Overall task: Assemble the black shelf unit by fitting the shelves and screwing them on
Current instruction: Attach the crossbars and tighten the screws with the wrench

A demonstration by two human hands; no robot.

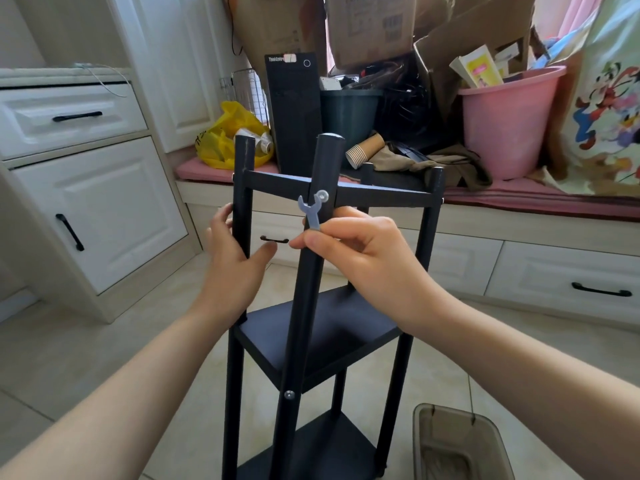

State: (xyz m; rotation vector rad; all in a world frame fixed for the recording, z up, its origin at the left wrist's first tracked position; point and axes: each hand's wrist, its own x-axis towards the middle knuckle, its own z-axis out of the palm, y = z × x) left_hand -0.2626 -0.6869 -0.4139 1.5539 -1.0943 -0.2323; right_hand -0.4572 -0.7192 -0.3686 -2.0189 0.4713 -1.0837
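Centrally: black shelf unit point(325, 327), upright on the tiled floor point(104, 358), directly in front of the person and between both forearms. Three shelves fitted: top shelf point(381, 195), middle shelf, bottom shelf.

Left hand point(232, 258): wrapped round the left post point(242, 202) just below the top shelf, fingers curled behind the post, thumb extended on the near side.

Right hand point(360, 247): thumb and forefinger pinched on the lower end of a small flat grey wrench point(312, 216), held in front of the near post point(304, 306).

Wrench: roughly upright, forked head uppermost, touching or overlapping the upper screw point(322, 195) where the top shelf meets the near post. Whether the fork sits on the screw cannot be told.

Lower screw point(289, 394): on the same post, at the middle shelf's corner, well below both hands.

Surroundings:
- Clear plastic bin point(457, 441) on the floor, just right of the unit's foot.
- Window seat point(519, 199) behind the unit, carrying a pink bucket point(502, 126), black computer tower point(294, 112), yellow bag point(228, 133) and stacked paper cups point(363, 150).
- White cabinet point(86, 188) with black handles, at left.
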